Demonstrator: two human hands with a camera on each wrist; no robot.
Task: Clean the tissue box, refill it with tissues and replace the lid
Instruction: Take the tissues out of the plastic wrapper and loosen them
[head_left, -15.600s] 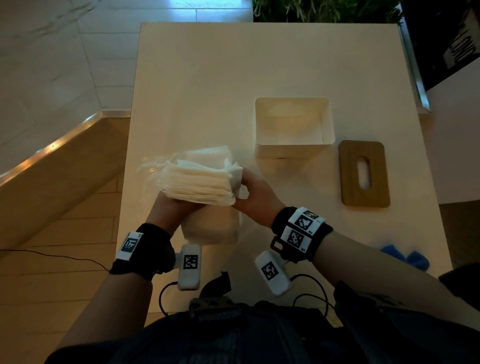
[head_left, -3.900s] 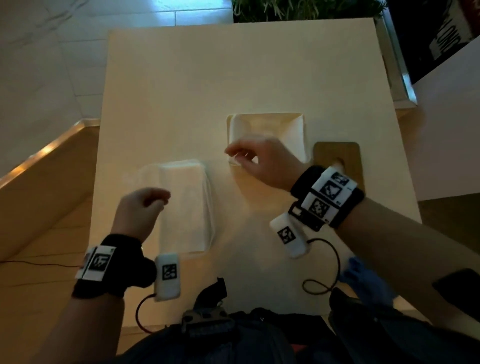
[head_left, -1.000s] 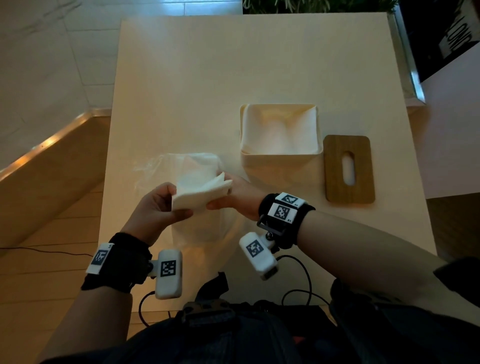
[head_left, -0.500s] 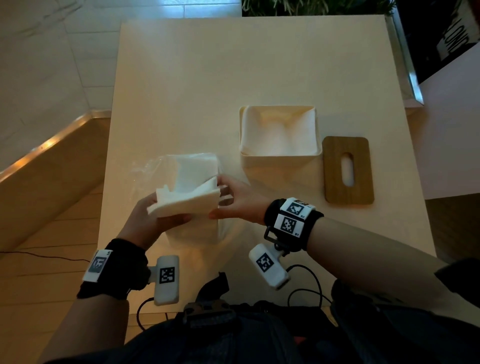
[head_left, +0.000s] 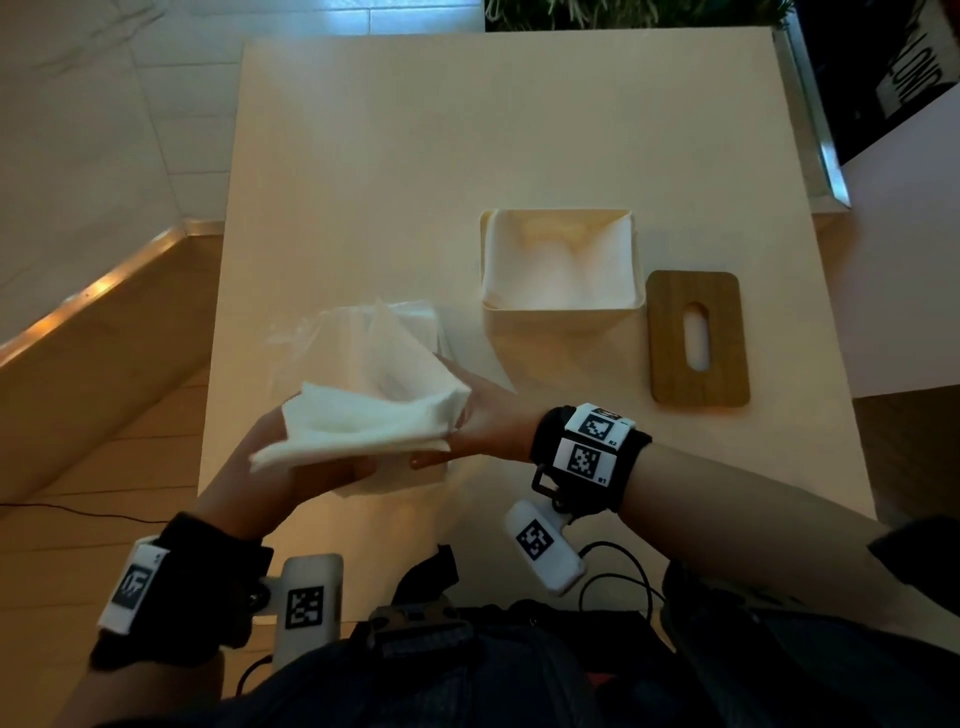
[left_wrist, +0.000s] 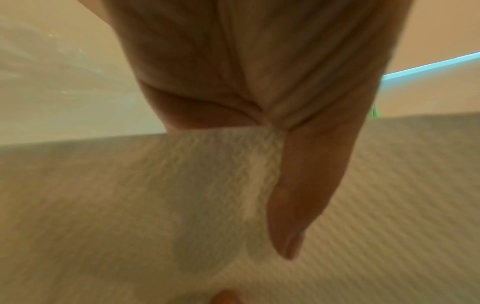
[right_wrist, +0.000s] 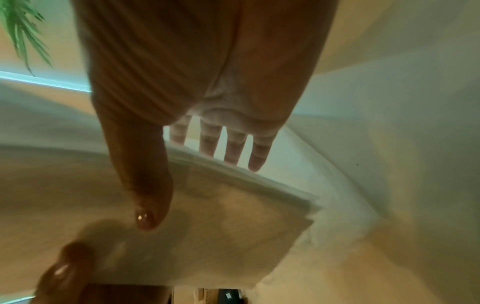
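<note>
The white tissue box (head_left: 561, 306) stands open in the middle of the table, with white tissues (head_left: 558, 260) lying in it. Its wooden lid (head_left: 698, 338), slot up, lies flat just right of the box. I hold a small stack of tissues (head_left: 363, 421) above the table's near left part. My left hand (head_left: 291, 467) grips its left end, thumb (left_wrist: 298, 195) on top. At the stack's right end is my right hand (head_left: 483, 421), its fingers (right_wrist: 233, 148) straight along the far edge of the stack (right_wrist: 207, 236).
A clear plastic wrapper (head_left: 384, 332) with more tissues lies under my hands, left of the box. Plant leaves (head_left: 623, 13) border the table's far edge. The floor and a metal-edged ledge (head_left: 104, 286) drop away on the left. A white counter (head_left: 909, 260) stands on the right.
The small stack has swung lower and to the left, lying flatter. My right hand came off it half a second ago and is back at its right end.
</note>
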